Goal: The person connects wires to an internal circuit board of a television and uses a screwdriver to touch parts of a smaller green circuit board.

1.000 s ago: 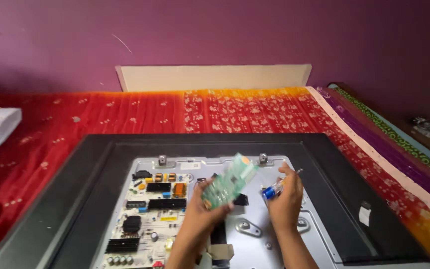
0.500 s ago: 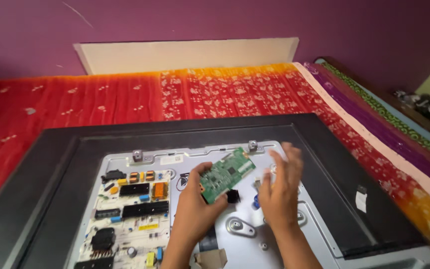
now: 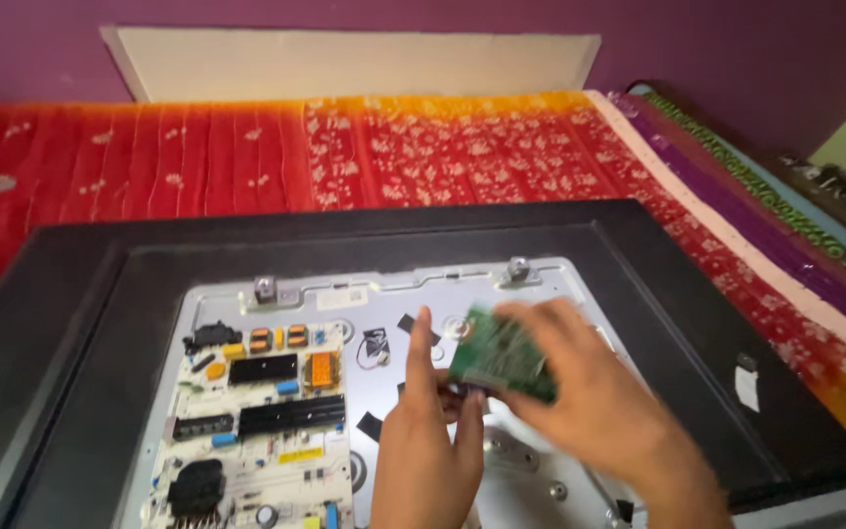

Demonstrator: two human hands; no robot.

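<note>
A small green circuit board (image 3: 497,357) is held above the grey metal back plate (image 3: 423,294) of an opened flat television (image 3: 80,294). My right hand (image 3: 589,402) grips the board from the right and is blurred by motion. My left hand (image 3: 430,441) sits just left of and below the board, fingers together and pointing up, touching its lower left edge. A larger white power board (image 3: 266,421) with black heat sinks and orange parts is fixed to the plate on the left.
The television lies face down on a red and orange patterned cloth (image 3: 394,147). A pale long panel (image 3: 354,64) leans on the purple wall behind. Two metal mounting posts (image 3: 264,288) stand near the plate's top edge. Black tape pieces (image 3: 368,427) dot the plate.
The green board has passed from my left hand into my right hand, which closed over it. The view has tilted down and shifted right over the television.
</note>
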